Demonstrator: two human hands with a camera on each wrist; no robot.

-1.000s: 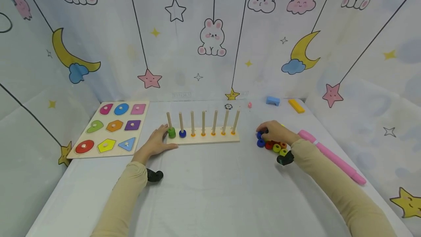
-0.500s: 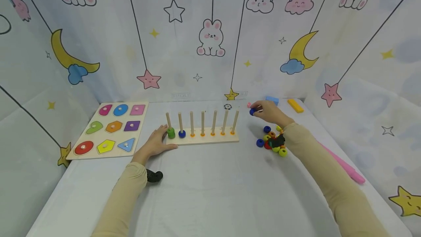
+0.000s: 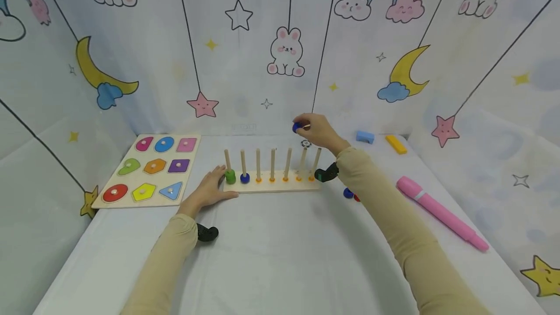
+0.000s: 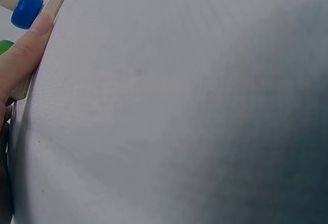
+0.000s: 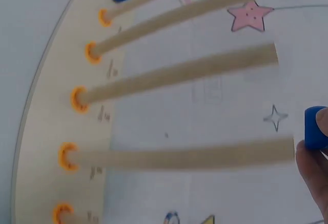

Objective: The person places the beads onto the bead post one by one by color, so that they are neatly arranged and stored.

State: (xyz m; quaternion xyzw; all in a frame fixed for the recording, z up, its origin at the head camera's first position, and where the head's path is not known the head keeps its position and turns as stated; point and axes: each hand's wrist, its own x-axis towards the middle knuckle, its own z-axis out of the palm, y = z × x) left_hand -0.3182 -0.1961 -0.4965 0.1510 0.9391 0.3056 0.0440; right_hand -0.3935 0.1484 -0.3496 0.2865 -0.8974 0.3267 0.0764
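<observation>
Right hand (image 3: 318, 129) up in the air, grip pinching a blue bead (image 3: 296, 127) between thumb and fingertips. Held bead sits above the peg board (image 3: 275, 188), apart from the peg tips; right wrist view shows it at the frame edge, just beyond a peg tip. Can't tell which peg it lines up with. Left hand (image 3: 207, 190) at the board's left end: grip holds that end, thumb on the front edge, other fingers toward the back corner. Left wrist view confirms thumb on the wood, rest of that hand mostly out of frame.

Board lies flat on the white bench (image 3: 271, 256), seven upright pegs (image 3: 287, 164) in a row. Green bead stack (image 3: 230, 177) on the leftmost peg, count hard to tell; one dark blue bead (image 3: 245, 178) on the next. Other five pegs have orange rings at the base.

Right of the board, a loose blue bead (image 3: 348, 193) and a red bead (image 3: 357, 198), partly hidden by the right sleeve (image 3: 389, 227). Pink marker (image 3: 442, 214) lies slantwise farther right. Blue block (image 3: 365, 137) and yellow block (image 3: 395, 144) near the back edge. Shape puzzle (image 3: 163, 178) at left, nine colored shapes in three rows. Patterned cloth (image 3: 258, 72) behind, with moons, stars, rabbits. Sleeves beige, black piece at each wrist.
</observation>
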